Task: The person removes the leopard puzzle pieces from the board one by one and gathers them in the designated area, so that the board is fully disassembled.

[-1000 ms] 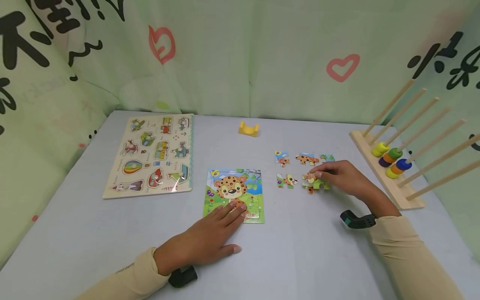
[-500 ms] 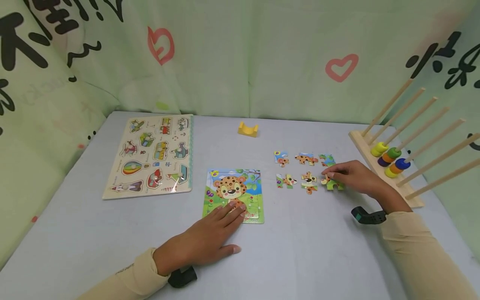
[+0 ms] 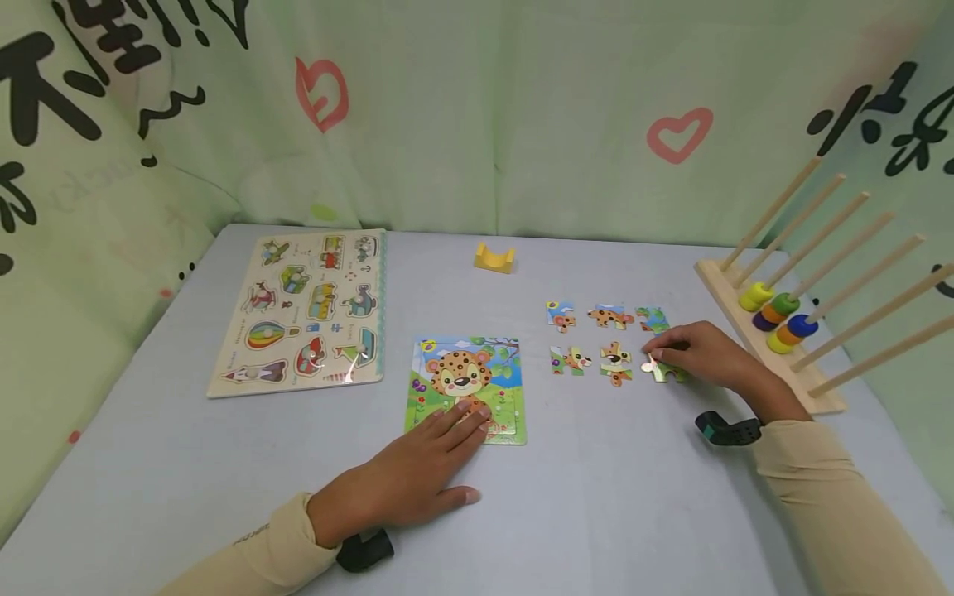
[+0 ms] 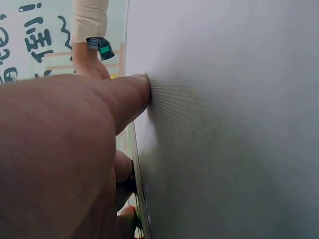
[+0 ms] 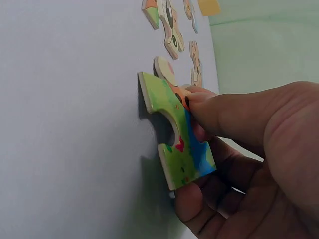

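Note:
In the head view my left hand [image 3: 413,472] rests with its fingers extended on the lower part of a leopard picture board [image 3: 465,368]. That board's edge shows from the side in the left wrist view, under my left fingers [image 4: 123,167]. With thumb and fingers, my right hand [image 3: 711,360] pinches a green jigsaw piece [image 5: 177,114], tilted a little off the table. It is at the right end of the lower row. Beside it lie a dog-faced piece [image 3: 616,362] and a green-edged piece [image 3: 570,360]; above are a spotted piece [image 3: 609,316] and a leafy piece [image 3: 652,319].
A peg puzzle board [image 3: 298,310] with vehicle pictures lies at the left. On the right stands a wooden rack [image 3: 771,339] with tall rods and coloured rings. A yellow curved block [image 3: 494,257] sits near the back edge; green printed cloth [image 3: 492,116] hangs behind.
My right hand has moved right with the green piece, from over the dog-faced piece to the row's right end, where the piece now tilts. My left hand has stayed on the board.

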The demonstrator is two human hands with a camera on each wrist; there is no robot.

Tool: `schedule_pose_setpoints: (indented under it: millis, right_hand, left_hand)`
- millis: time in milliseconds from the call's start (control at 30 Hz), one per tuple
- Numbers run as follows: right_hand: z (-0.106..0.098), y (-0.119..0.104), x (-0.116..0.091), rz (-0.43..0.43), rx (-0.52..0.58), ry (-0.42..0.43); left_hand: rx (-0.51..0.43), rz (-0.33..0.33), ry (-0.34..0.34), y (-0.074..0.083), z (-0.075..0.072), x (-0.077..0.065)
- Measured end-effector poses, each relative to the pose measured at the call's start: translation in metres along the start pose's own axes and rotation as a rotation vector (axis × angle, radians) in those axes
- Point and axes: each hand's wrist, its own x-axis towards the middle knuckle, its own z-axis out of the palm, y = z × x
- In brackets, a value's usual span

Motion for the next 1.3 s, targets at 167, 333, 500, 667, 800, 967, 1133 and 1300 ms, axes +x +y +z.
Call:
schedule_pose_setpoints:
  millis: [167,333,500,667,800,967,1133,1300]
  right_hand:
    - [0.003,-0.001,0.002,0.017,0.018,0.028]
    - [0.006,-0.002,0.002,0.010,0.005,0.064]
    - [0.007,-0.002,0.001,0.011,-0.006,0.076]
    - [0.008,-0.003,0.001,0.017,-0.011,0.086]
    - [0.009,-0.005,0.002,0.020,-0.009,0.097]
    - [0.010,-0.010,0.001,0.014,-0.006,0.110]
    - [0.009,-0.018,-0.001,0.005,-0.006,0.132]
    - [0.008,-0.025,-0.002,-0.017,0.000,0.143]
  left_hand:
    - [-0.014,-0.008,-0.003,0.001,0.000,0.000]
    - [-0.019,-0.009,-0.002,0.001,0.000,0.001]
    - [-0.040,-0.022,-0.017,0.001,0.000,0.001]
    - [-0.062,-0.055,-0.025,0.003,0.000,0.001]
    - [-0.058,-0.077,-0.037,0.004,0.000,0.001]
    - [-0.083,-0.083,-0.047,0.003,-0.002,0.002]
    - [-0.113,-0.065,-0.021,-0.001,-0.006,0.003]
    - [-0.180,-0.048,0.025,-0.004,-0.011,0.001]
